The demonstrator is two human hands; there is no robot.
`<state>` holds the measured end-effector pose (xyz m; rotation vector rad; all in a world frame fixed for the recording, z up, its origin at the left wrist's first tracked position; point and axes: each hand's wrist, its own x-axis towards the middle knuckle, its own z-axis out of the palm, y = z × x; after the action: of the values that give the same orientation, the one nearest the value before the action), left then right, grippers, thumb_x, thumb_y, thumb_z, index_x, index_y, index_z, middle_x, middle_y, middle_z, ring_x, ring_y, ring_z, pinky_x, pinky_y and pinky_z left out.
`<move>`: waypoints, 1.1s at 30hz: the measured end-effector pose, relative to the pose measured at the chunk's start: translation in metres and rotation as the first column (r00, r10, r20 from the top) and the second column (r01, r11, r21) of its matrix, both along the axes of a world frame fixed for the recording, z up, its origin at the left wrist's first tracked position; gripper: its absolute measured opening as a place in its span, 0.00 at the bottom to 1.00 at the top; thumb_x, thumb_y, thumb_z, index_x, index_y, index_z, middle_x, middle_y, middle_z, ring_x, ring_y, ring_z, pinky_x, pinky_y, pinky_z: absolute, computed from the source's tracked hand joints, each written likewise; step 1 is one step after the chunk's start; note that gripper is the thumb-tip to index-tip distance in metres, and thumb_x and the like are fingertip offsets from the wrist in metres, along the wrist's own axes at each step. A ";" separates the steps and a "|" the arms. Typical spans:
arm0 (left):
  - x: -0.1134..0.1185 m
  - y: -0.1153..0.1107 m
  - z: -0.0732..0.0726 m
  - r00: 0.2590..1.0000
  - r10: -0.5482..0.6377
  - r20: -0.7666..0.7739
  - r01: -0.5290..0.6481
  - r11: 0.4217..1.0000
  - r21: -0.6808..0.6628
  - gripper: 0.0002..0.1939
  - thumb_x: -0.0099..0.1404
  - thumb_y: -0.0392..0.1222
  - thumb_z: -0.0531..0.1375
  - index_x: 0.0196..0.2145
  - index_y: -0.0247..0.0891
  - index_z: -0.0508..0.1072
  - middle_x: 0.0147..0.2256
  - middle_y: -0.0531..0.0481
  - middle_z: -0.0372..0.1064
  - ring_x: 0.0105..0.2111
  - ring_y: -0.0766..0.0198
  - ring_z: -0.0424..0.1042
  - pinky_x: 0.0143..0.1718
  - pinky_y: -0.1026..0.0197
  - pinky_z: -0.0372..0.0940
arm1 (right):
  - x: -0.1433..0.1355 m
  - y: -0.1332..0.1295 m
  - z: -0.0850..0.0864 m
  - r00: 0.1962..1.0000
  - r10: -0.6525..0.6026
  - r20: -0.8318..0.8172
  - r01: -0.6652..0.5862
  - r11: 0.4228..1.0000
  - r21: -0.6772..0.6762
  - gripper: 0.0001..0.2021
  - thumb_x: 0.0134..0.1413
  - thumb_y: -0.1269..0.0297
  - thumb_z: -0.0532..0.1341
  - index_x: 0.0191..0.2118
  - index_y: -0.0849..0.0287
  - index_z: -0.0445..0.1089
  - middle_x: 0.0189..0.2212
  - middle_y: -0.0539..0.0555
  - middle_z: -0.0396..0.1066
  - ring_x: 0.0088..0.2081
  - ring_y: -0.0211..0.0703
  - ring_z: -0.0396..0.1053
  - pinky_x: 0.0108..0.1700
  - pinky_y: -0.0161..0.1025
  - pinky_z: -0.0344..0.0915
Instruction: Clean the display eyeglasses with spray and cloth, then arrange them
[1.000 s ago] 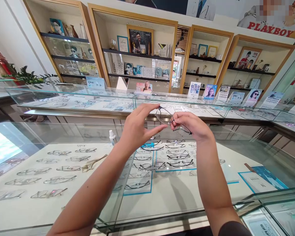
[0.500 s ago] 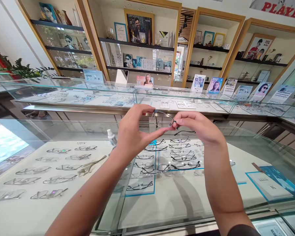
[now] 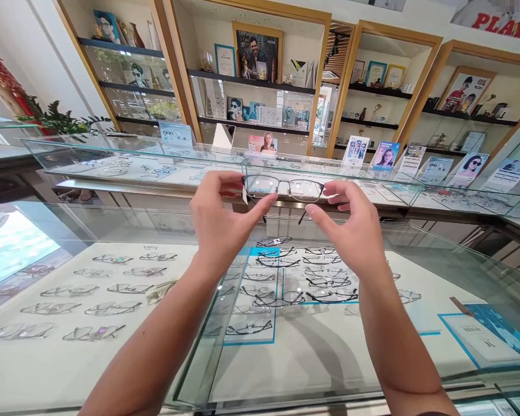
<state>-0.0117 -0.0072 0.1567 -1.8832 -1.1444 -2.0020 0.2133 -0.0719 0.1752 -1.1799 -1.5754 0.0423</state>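
Observation:
Held up level above the glass counter is a pair of eyeglasses [image 3: 283, 184] with a dark top rim and clear lenses, its front spread between both hands. My left hand [image 3: 225, 208] grips its left end, fingers behind and thumb below the lens. A small white tag hangs at that side. On the other end, my right hand [image 3: 349, 222] holds the corner of the frame with its fingers, the thumb a little lower. The dark temple tips show beneath the lenses. Below the hands, rows of eyeglasses [image 3: 329, 282] lie on a white and blue display sheet.
The glass counter [image 3: 286, 381] spans the front, with more eyeglasses [image 3: 112, 308] in rows at left and a folded cloth [image 3: 159, 292] beside them. A blue and white card [image 3: 481, 335] lies at right. Beyond stand another glass showcase [image 3: 177, 173] and wall shelves [image 3: 251, 81].
The eyeglasses have turned from an angled, side-on pose to face level across the view, and have risen slightly. My hands have moved apart to the two ends of the frame.

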 end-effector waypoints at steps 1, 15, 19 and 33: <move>0.000 -0.002 0.000 1.000 -0.003 0.001 0.003 1.000 -0.006 0.27 0.58 0.59 0.77 0.46 0.43 0.73 0.42 0.49 0.77 0.40 0.57 0.78 0.43 0.49 0.77 | -0.001 -0.001 0.000 1.000 -0.010 -0.001 0.010 1.000 0.003 0.21 0.60 0.46 0.70 0.54 0.49 0.73 0.53 0.57 0.79 0.51 0.56 0.75 0.56 0.57 0.70; 0.007 -0.010 -0.002 1.000 -0.021 -0.021 0.021 1.000 -0.010 0.27 0.59 0.58 0.76 0.48 0.44 0.72 0.45 0.48 0.76 0.42 0.56 0.78 0.44 0.48 0.77 | 0.002 -0.002 0.001 1.000 -0.015 -0.022 0.015 1.000 0.011 0.20 0.59 0.50 0.72 0.53 0.50 0.73 0.53 0.57 0.79 0.50 0.56 0.77 0.53 0.57 0.72; 0.008 -0.009 -0.004 0.999 -0.019 -0.034 0.018 1.000 -0.005 0.27 0.60 0.58 0.76 0.48 0.44 0.72 0.46 0.47 0.76 0.42 0.57 0.78 0.44 0.49 0.77 | 0.005 -0.001 0.002 1.000 -0.017 0.001 0.017 1.000 0.005 0.20 0.59 0.52 0.72 0.53 0.50 0.73 0.54 0.57 0.78 0.51 0.56 0.77 0.53 0.57 0.72; 0.007 -0.003 -0.006 0.994 -0.065 -0.087 0.065 0.998 -0.003 0.28 0.61 0.57 0.76 0.51 0.44 0.72 0.47 0.46 0.77 0.44 0.55 0.79 0.47 0.49 0.78 | 0.012 -0.001 0.003 0.999 0.021 -0.042 -0.023 0.999 -0.041 0.17 0.61 0.54 0.70 0.53 0.48 0.71 0.57 0.57 0.78 0.54 0.58 0.77 0.52 0.58 0.75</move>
<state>-0.0051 -0.0101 0.1509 -2.0108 -1.0741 -1.9306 0.2248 -0.0728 0.1787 -1.1869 -1.5574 0.1140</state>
